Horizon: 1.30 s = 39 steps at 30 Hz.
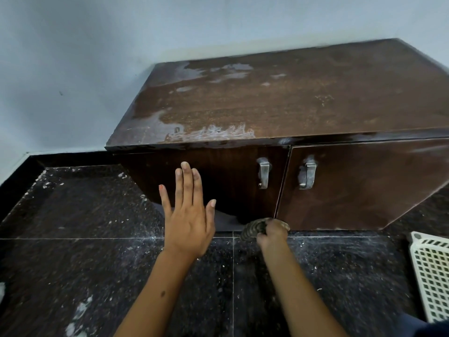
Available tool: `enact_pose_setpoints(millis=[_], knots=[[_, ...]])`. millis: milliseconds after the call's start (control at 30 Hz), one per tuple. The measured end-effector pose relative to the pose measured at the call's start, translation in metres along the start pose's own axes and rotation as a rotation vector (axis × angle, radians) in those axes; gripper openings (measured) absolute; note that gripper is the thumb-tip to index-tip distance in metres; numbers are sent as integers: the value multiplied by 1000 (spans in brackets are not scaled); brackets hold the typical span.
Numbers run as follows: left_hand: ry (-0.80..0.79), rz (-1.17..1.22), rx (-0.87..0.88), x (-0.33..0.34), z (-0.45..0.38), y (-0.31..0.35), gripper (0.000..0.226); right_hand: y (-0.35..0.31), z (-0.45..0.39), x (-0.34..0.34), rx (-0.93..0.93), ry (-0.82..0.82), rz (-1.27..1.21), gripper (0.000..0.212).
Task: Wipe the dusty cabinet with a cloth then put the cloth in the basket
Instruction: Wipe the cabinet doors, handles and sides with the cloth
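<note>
Dusty cabinet (279,98) top is waiting at twelve o'clock; right hand (273,233) is gripping the bunched cloth (254,228) low by the doors, left hand (188,210) lying flat and released: wiping should be sweeping long overlapping strokes.

The left hand (188,215) is raised with its fingers straight and slightly spread, palm facing away, forearm reaching up from below, while the right hand (272,233) is lower, its fingers curled tight in a grip.

Pale blue wall (73,57) above dark speckled floor tiles (85,251), white-flecked.
</note>
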<state>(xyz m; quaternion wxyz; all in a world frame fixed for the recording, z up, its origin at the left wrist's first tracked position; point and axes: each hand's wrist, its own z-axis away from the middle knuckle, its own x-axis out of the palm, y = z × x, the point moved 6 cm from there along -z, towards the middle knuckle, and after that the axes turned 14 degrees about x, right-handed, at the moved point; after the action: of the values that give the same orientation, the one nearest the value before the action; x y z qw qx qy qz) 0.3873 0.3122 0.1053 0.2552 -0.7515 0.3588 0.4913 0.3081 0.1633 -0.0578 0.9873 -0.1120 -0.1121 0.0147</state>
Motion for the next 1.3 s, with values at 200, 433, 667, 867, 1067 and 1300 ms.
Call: enact_pose_setpoints(millis=[200, 433, 667, 867, 1067, 1300], knots=[[-4, 13, -4, 2, -1, 0, 66, 58, 53, 52, -30, -140, 17, 49], [-19, 13, 37, -7, 4, -6, 62, 8, 3, -3, 1, -56, 30, 21], [-16, 30, 11, -2, 2, -4, 64, 31, -13, 17, -59, -16, 49, 34], [-14, 16, 15, -3, 2, -4, 62, 63, -8, 40, 127, -197, 180, 29], [-27, 24, 30, -4, 3, -5, 62, 11, -40, -12, 36, 3, 96, 33], [-30, 15, 15, -2, 3, -6, 62, 84, -11, 40, 159, -228, 239, 25]])
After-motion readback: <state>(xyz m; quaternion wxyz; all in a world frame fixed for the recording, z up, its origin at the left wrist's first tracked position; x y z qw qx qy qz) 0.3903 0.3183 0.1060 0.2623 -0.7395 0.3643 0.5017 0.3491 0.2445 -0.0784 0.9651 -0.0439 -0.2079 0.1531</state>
